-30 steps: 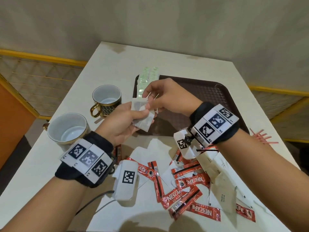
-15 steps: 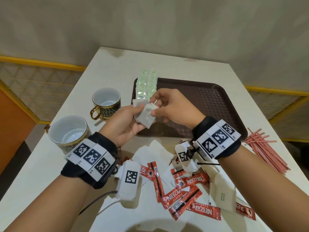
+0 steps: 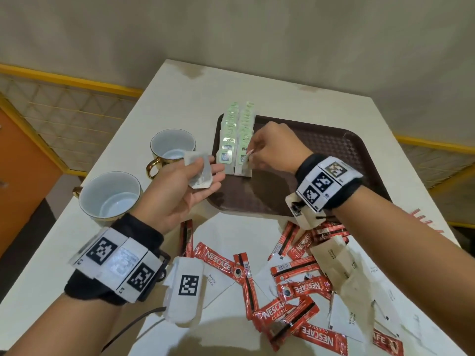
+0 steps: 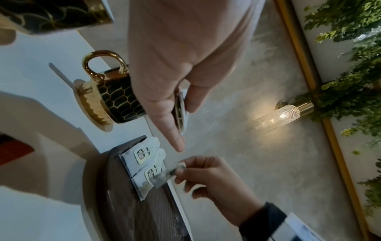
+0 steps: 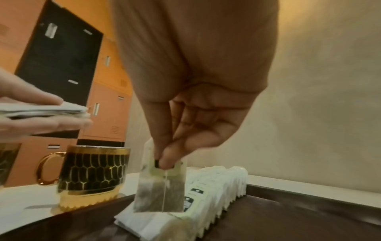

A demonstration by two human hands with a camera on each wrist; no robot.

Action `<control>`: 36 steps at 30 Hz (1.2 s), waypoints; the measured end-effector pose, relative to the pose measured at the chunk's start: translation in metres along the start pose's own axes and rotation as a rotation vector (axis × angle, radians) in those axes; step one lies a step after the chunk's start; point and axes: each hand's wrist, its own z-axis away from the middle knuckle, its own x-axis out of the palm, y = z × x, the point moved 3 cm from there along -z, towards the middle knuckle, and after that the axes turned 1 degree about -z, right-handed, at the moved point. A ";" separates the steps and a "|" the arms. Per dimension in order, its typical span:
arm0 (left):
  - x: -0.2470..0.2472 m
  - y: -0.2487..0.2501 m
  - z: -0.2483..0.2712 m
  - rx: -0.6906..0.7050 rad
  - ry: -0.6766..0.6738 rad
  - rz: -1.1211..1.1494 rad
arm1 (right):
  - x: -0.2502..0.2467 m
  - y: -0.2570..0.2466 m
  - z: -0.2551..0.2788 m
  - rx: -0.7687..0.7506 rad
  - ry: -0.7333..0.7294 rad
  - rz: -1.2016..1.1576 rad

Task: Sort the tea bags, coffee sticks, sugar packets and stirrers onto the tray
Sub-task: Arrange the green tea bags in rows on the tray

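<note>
Over the near-left corner of the brown tray [image 3: 334, 140], the right hand [image 3: 276, 147] hangs with its grip narrow — thumb and fingertips pinched on the paper tag at the top of a single tea bag [image 5: 160, 192]. That bag dangles upright, its lower edge just above the nearest end of the tea bag rows [image 3: 236, 134], two overlapping lines of white bags with green tags laid along the tray's left side. Whether the hanging bag already touches the row beneath it cannot be told.

To the left, off the tray, the left hand [image 3: 185, 186] is turned palm up, holding a small stack of tea bags [image 3: 199, 170] — the thumb lies flat on top and the fingers reach straight out underneath, so the stack is pinched between them.

Two black-and-gold cups [image 3: 172, 147] stand on the white desk [image 3: 180, 93] left of the tray, the nearer one [image 3: 110, 196] beside the left wrist. Nearer the person, red Nescafe coffee sticks [image 3: 282, 312] lie scattered among white and tan sugar packets [image 3: 331, 255]. A few red stirrers [image 3: 424, 222] show at the desk's right edge, behind the right forearm.
</note>
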 end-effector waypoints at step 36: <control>-0.002 -0.003 -0.006 -0.044 0.028 0.000 | 0.035 -0.003 -0.043 -0.112 -0.225 0.187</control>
